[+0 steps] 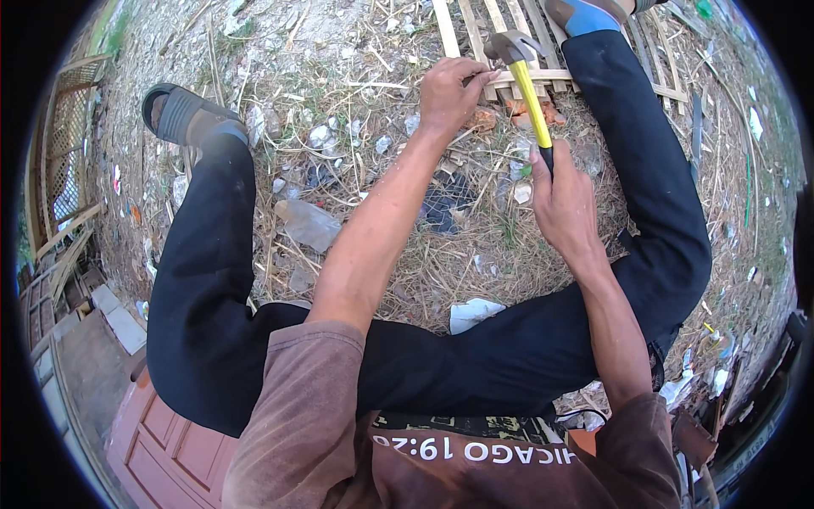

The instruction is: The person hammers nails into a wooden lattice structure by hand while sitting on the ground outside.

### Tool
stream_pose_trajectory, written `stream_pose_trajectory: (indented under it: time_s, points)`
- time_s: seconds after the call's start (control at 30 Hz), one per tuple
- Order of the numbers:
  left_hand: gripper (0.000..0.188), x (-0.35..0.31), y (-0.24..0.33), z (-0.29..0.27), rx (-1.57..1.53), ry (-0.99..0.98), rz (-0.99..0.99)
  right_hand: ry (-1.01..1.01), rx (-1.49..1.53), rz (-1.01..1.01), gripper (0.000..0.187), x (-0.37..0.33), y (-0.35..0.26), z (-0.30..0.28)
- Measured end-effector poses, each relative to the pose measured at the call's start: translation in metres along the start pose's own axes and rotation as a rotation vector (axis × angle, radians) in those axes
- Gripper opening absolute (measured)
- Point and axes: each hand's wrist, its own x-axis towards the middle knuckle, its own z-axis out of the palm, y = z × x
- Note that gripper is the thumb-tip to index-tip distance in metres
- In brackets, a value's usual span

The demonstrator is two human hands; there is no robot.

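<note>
My right hand is wrapped round the black grip of a claw hammer with a yellow handle. Its metal head is over the left end of a thin wooden cross strip, close to my left fingertips. At that same end my left hand is closed in a pinch; whatever sits between thumb and finger is too small to make out. Several narrow wooden slats run away from me, with the cross strip lying across their near ends. Broken orange bricks lie by the strip.
My sandalled left foot rests on the littered ground; the right foot is beside the slats. A clear plastic bottle and a white scrap lie between my legs. Lattice panels stand far left, a reddish panelled door lower left.
</note>
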Motion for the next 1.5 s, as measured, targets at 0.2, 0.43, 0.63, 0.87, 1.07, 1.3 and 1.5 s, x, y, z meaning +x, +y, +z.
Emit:
stream_pose_trajectory:
  time_s: [0.2, 0.43, 0.63, 0.87, 1.07, 1.3, 1.5]
  points:
    - [0.016, -0.006, -0.002, 0.0, -0.005, 0.066, 0.084, 0.121, 0.244, -0.037, 0.022, 0.002, -0.022, -0.021]
    - [0.017, -0.006, 0.0, 0.002, -0.024, 0.054, 0.084, -0.07, 0.097, 0.07, 0.024, -0.001, 0.005, -0.004]
    - [0.018, -0.006, -0.003, 0.001, -0.031, 0.054, 0.095, 0.071, 0.121, -0.008, 0.02, 0.002, 0.001, -0.003]
    - [0.018, -0.006, -0.005, 0.002, -0.025, 0.052, 0.098, 0.105, 0.244, 0.041, 0.019, 0.012, -0.027, -0.029]
    - [0.017, -0.006, -0.003, 0.006, -0.042, 0.061, 0.068, -0.111, -0.133, 0.084, 0.021, 0.009, 0.0, -0.004]
    - [0.016, -0.006, -0.004, 0.001, -0.021, 0.052, 0.069, 0.13, 0.199, -0.021, 0.019, 0.003, -0.01, -0.015]
    - [0.016, -0.011, -0.003, 0.001, -0.001, 0.055, 0.063, 0.062, 0.15, -0.028, 0.016, 0.006, -0.021, -0.019]
